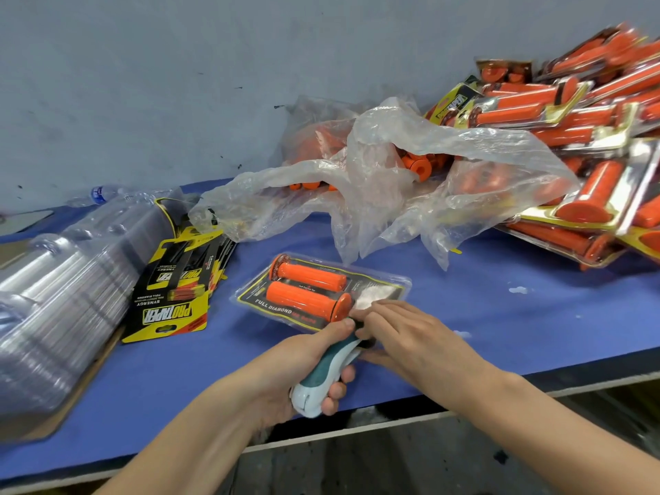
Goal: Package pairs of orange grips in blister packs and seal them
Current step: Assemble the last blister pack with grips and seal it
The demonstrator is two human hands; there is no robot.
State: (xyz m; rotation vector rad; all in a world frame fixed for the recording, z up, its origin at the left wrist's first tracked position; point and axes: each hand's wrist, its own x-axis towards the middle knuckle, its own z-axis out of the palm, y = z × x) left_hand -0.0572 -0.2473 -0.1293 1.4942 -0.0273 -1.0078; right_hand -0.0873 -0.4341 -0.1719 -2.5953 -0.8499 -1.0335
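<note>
Far left on the bench (500,316): a stack of empty clear shells (53,298), then a fan of printed backing cards (171,291).

Centre: the blister pack (375,284) lies flat on the bench, near its front edge. The pair of orange grips (305,298) lies inside it side by side, flanges at opposite ends.

Step in hand, as judged: stapling the pack's near edge shut.

1. Keep the pack flat, with both shell halves and the card edge aligned.
2. Seat the stapler (321,373) nose fully over the flange, clear of the moulded pocket.
3. Squeeze in one firm stroke.
4. Keep fingertips away from the nose.

Left hand (296,359): forearm enters from the lower left. Its grip is wrapped round the stapler body, thumb along the top, fingers curled underneath.

Right hand (410,334): palm down, forearm from the lower right. Its grip is spread, with nearly straight fingers pressing on the pack's near corner beside the stapler nose. Whether the thumb also nips the edge cannot be told.

Behind: a clear plastic bag (393,166) of loose grips. Far right: a heap of filled packs (589,155).
</note>
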